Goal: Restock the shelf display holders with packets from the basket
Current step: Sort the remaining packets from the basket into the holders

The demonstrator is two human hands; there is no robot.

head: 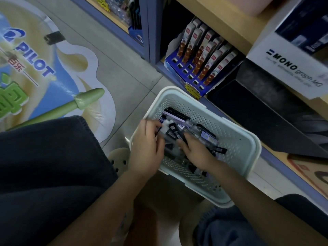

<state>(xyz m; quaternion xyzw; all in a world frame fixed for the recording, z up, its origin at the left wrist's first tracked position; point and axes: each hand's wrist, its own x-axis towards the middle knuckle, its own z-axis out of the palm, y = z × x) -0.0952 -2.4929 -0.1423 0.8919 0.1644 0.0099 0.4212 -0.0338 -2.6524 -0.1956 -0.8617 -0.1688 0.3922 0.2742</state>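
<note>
Heaped in the perforated basket (248,139), which is set on the floor just beside the shelf edge (284,166) below the blue display holder (174,65), the packets (177,119) are gripped near the left wall by the curled fingers of the left hand (147,148), while the right hand (198,153) is laid bent-fingered on them, its grasp lost to blur, and the far right end is left bare.

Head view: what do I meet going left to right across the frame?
Pilot floor graphic → beige shoe → left hand → right hand → MONO graph box. The basket spans both hands, so it has no clear place in the order.
</note>
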